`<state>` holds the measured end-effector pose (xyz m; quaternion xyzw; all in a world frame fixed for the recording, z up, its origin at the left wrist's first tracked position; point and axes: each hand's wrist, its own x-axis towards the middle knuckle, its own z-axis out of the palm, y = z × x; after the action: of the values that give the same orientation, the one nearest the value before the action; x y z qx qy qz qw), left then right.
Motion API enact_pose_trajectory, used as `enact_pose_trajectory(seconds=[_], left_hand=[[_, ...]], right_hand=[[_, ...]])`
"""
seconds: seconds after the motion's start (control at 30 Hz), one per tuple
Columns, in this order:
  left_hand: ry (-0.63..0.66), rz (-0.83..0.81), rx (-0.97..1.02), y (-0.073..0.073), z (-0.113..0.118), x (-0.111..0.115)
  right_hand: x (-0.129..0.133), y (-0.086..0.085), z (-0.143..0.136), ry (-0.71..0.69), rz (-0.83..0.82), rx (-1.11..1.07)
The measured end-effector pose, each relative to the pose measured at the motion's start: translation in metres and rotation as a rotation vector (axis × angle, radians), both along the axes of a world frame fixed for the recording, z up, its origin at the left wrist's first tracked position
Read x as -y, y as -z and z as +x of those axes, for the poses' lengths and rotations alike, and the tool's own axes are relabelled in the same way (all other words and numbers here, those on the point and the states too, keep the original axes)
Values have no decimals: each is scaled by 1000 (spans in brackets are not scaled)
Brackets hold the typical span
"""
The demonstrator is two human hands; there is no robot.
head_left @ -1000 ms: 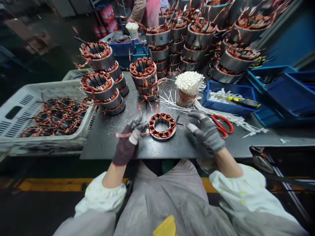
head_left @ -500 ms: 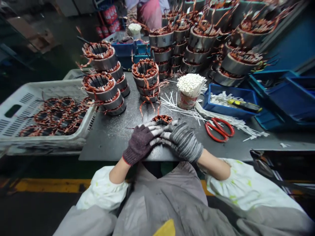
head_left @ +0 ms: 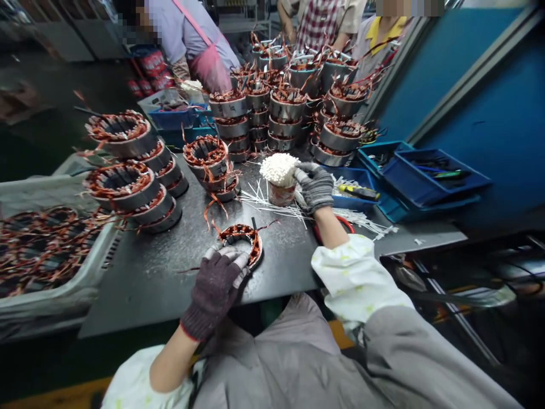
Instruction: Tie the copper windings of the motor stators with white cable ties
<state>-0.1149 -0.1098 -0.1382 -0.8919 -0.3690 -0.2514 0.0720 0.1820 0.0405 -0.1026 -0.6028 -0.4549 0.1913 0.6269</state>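
A flat stator with copper windings [head_left: 243, 237] lies on the dark table [head_left: 157, 272] in front of me. My left hand [head_left: 215, 279], in a dark purple glove, rests on the stator's near rim with its fingertips curled over the edge. My right hand [head_left: 317, 185], in a grey glove, is stretched out to the far right of the stator. Its fingers touch the side of a cup packed with white-tipped ties [head_left: 280, 171]. Whether any tie is pinched between the fingers is hidden.
Stacks of wound stators stand at the left [head_left: 123, 190], centre [head_left: 210, 162] and back [head_left: 289, 108]. A white crate of coils [head_left: 51, 295] sits left, blue bins [head_left: 421, 179] right. Loose white ties [head_left: 264, 201] and red scissors [head_left: 343, 223] lie by my right forearm. People [head_left: 191, 40] work across the table.
Both hands were together over the stator. My right hand has since reached away to the cup of ties, my left stays on the stator, and my view has swung right and up.
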Motion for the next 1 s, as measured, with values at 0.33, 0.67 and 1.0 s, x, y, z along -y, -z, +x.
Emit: enact_pose_trajectory(seconds=[0.33, 0.67, 1.0], left_hand=[[-106, -133, -6, -3, 9, 10], [-116, -261, -22, -10, 4, 9], [-375, -247, 421, -2, 28, 14]], right_hand=[[174, 21, -35, -704, 144, 61], [230, 51, -48, -949, 132, 276], [181, 59, -92, -746, -171, -198]])
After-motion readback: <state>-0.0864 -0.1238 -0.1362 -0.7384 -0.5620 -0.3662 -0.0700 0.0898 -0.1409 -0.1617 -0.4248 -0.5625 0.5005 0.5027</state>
